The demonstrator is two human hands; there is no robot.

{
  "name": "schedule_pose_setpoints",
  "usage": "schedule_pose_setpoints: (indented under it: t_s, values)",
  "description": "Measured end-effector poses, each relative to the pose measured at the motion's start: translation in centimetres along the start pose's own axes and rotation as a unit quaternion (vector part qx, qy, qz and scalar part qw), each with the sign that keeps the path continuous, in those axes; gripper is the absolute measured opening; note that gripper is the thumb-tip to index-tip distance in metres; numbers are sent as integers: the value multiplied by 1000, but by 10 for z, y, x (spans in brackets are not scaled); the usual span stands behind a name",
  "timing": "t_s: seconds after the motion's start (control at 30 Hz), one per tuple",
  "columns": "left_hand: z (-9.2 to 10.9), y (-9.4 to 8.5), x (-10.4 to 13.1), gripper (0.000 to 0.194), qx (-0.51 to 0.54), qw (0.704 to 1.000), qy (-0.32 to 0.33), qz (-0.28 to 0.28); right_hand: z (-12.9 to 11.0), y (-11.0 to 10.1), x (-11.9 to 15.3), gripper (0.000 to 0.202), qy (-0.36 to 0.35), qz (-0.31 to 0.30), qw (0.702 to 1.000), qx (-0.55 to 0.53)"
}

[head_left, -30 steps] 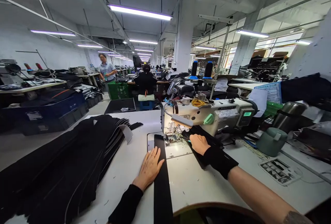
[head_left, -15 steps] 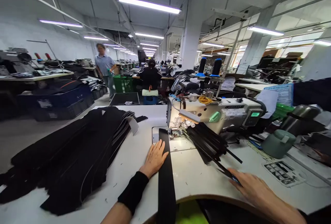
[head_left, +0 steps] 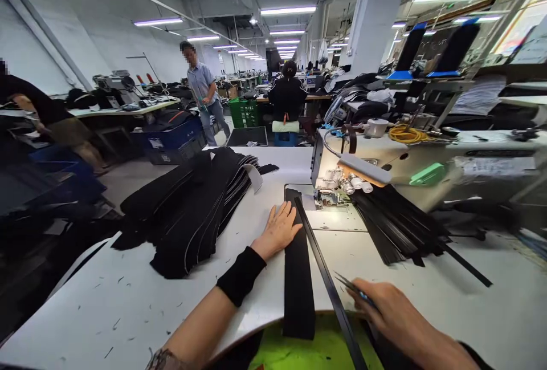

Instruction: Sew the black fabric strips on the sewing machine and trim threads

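Head view: the sewing machine [head_left: 442, 152] sits at your one o'clock, the black fabric stack [head_left: 192, 210] at eleven. The wide strip [head_left: 298, 284] and narrow strip [head_left: 327, 273] look unjoined; how much is finished or left, you can't tell. Your left hand [head_left: 280, 230] lies flat, fingers spread, on the wide strip at twelve. The narrow strip runs at ten o'clock from your right hand [head_left: 387, 304], which grips a slim metal tool [head_left: 347, 284].

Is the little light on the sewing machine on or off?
On: the lamp makes a bright glow on the metal parts by it.
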State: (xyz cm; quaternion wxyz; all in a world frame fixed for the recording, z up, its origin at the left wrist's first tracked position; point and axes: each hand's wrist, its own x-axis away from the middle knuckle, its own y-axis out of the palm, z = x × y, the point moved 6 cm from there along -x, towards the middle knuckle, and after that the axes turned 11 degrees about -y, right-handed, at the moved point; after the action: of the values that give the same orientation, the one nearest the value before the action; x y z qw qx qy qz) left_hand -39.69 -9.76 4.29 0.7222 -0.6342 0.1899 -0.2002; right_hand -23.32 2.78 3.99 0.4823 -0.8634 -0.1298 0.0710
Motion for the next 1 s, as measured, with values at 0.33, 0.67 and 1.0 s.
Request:
schedule_pose_setpoints:
  t_s: [0.33, 0.67, 1.0]
  values:
    - [5, 27, -35, 57, -9, 999, -16, 27, 8, 0, -55, 44, -211, -9, 964, 159]
    - [35, 25, -34, 49, 1, 997, 77, 20, 12, -2, -37, 61, -211, 56, 957, 193]
    - [40, 14, -41, 34, 109, 990, -38, 84, 21, 2, -33, 56, -204, 50, 956, 205]
